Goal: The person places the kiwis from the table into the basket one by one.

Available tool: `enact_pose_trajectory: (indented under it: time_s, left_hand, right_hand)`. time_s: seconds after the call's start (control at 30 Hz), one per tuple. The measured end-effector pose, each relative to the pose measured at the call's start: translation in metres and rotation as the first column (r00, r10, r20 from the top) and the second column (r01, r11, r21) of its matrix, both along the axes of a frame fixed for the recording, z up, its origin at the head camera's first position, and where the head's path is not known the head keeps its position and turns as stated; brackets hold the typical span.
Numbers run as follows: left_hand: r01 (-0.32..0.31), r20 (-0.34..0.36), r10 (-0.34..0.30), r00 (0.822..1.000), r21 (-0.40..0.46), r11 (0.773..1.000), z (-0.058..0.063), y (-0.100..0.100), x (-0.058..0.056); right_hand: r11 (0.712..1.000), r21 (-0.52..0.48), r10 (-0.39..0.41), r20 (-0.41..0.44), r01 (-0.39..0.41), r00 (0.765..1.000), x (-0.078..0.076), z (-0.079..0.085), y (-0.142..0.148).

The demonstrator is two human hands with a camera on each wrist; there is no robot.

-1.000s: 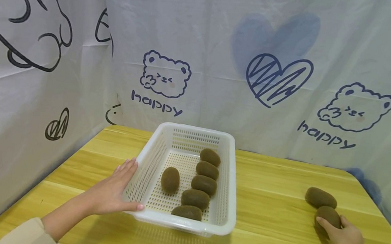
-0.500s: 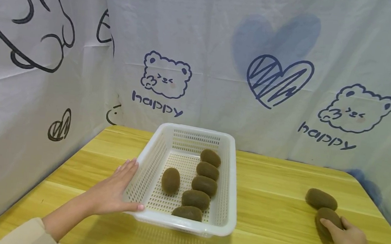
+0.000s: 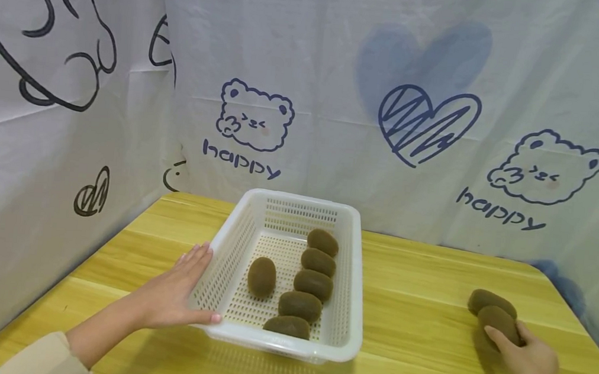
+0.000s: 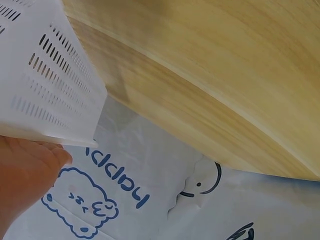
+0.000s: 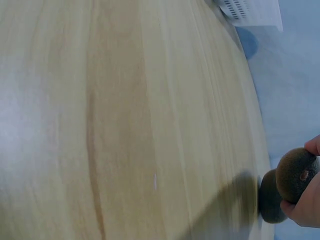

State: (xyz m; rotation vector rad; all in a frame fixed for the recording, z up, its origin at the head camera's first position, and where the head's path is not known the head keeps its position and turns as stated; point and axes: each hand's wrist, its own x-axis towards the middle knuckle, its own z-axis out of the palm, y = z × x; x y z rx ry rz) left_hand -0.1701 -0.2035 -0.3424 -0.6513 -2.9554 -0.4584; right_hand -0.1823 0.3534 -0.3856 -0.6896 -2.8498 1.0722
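Observation:
My right hand [image 3: 533,359] grips a brown kiwi [image 3: 498,324] between thumb and fingers, at the table's right side. Just behind it a second kiwi [image 3: 487,298] lies on the table, partly covered by the held one. In the right wrist view the held kiwi [image 5: 292,172] shows one end beside the thumb. At the left, my left hand [image 3: 175,295] rests on the rim of a white plastic basket [image 3: 359,287], fingers extended along its left side and thumb along the front. Inside, several kiwis [image 3: 313,285] form a row on the right; a single kiwi [image 3: 262,277] lies left of them.
The basket stands on a yellow wood-grain table [image 3: 411,315]. A white cloth [image 3: 334,95] printed with bears and hearts hangs behind the table and along its left side. Bare table lies between the basket and the right hand.
My right hand has lifted the held kiwi slightly, up and to the left in the head view, so it now overlaps the kiwi behind it. The left hand and basket stay put.

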Motion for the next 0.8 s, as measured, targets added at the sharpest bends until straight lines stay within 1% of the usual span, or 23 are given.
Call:
enact_pose_trajectory:
  time_s: [0.17, 0.4, 0.53, 0.67, 0.8]
  left_hand:
    - [0.007, -0.012, -0.007, 1.000, -0.035, 0.999, 0.001, 0.000, -0.001]
    - [0.003, -0.026, -0.005, 1.000, -0.074, 0.997, 0.002, 0.000, -0.001]
    - [0.003, -0.025, -0.005, 1.000, -0.078, 0.997, 0.003, 0.000, 0.000]
    - [0.004, -0.023, -0.006, 1.000, -0.073, 0.997, 0.003, 0.000, 0.000]
    - [0.002, -0.021, -0.003, 1.000, -0.066, 0.998, 0.003, 0.000, 0.000]
  right_hand:
    - [0.997, 0.048, 0.057, -0.039, -0.056, 0.998, 0.001, 0.003, -0.008]
    - [0.988, 0.054, 0.146, -0.030, -0.144, 0.989, -0.001, 0.009, -0.019]
    - [0.984, 0.031, 0.174, -0.029, -0.173, 0.984, -0.003, 0.014, -0.027]
    - [0.981, 0.026, 0.195, -0.048, -0.194, 0.980, -0.004, 0.021, -0.037]
    - [0.978, 0.032, 0.208, -0.105, -0.206, 0.972, -0.003, 0.029, -0.049]
